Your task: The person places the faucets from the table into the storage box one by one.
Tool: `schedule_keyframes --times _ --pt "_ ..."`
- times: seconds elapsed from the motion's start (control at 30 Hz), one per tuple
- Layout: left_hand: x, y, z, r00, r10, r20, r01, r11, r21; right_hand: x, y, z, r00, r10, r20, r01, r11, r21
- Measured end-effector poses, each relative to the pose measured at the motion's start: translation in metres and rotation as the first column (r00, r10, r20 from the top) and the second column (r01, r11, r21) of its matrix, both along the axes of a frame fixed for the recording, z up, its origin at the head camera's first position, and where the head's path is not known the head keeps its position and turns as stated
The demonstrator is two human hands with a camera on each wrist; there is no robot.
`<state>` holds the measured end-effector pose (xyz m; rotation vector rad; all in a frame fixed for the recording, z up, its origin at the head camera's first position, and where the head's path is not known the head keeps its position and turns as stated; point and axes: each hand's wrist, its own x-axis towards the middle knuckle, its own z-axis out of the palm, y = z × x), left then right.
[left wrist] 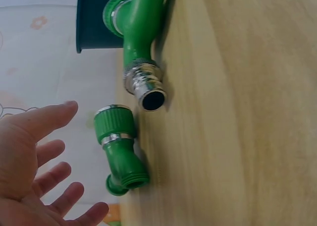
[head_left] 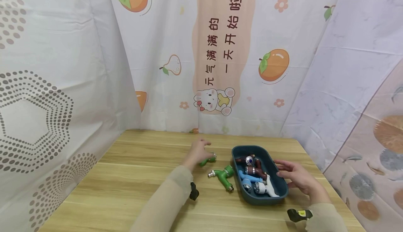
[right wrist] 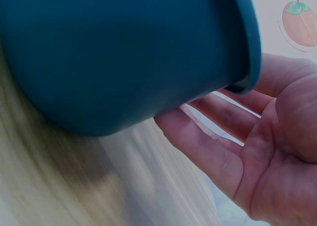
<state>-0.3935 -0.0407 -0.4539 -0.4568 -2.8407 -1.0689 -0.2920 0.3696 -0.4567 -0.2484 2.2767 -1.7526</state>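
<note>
My left hand (head_left: 198,153) reaches over the table with its fingers spread and nothing between them. Just beside it lies a small green faucet (left wrist: 121,151) with a ribbed collar, apart from the fingers in the left wrist view. Closer to the bin is a larger green faucet (head_left: 224,176) with chrome ends. My right hand (head_left: 297,177) is at the right side of the dark teal bin (right wrist: 124,62), its fingers extended along the wall and rim. Inside the bin are brown faucets (head_left: 256,170), a blue faucet (head_left: 250,177) and a white faucet (head_left: 269,188).
The wooden table (head_left: 126,190) carries these things. A patterned curtain (head_left: 170,95) hangs along its back edge, and more printed sheets rise at the left and right sides. Each sleeve has a small dark wrist camera (head_left: 193,191) strapped to it.
</note>
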Motion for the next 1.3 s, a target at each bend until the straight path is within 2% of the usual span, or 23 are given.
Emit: schedule_keyframes --times 0.23,0.4,0.67,0.97,1.3 --pt "0.002 0.003 -0.006 1.000 -0.024 -0.011 0.023 0.998 -0.059 0.000 0.000 0.000 1.000 -0.006 0.003 0.006 1.000 0.000" --pt "0.002 0.004 -0.010 1.000 -0.019 -0.017 0.017 0.995 -0.097 0.001 0.000 0.001 1.000 -0.007 0.003 0.007 1.000 0.003" --pt "0.005 0.007 -0.014 1.000 -0.003 -0.010 0.002 0.997 -0.072 0.001 -0.001 0.000 1.000 -0.008 0.002 0.008 1.000 0.002" --pt "0.006 0.009 -0.019 1.000 0.006 0.007 -0.005 0.996 -0.090 0.001 0.000 0.000 1.000 -0.013 0.005 0.013 1.000 0.004" --pt "0.003 0.010 -0.022 1.000 0.011 -0.003 -0.011 0.987 -0.159 0.001 -0.001 0.001 1.000 -0.009 0.005 0.009 1.000 0.004"
